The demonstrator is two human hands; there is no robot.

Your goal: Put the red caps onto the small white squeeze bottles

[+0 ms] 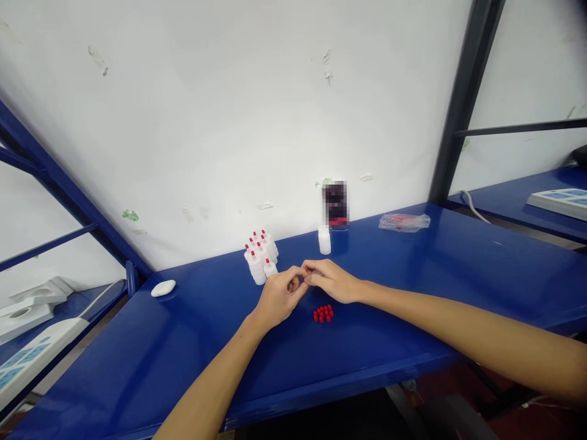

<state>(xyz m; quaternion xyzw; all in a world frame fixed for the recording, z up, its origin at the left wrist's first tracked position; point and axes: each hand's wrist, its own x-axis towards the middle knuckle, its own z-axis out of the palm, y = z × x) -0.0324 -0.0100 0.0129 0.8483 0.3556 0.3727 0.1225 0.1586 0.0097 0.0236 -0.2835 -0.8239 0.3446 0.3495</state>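
Right now my left hand (278,297) and right hand (331,280) meet fingertip to fingertip over the blue bench (413,293), fingers pinched on something too small for me to make out. Red caps (323,313) lie just below them; capped white bottles (261,256) cluster just beside my left hand.

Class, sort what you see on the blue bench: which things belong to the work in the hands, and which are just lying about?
In use:
left hand
right hand
capped bottles
red caps
uncapped bottle

Lying about:
white oval object
plastic bag
dark box by the wall
bench
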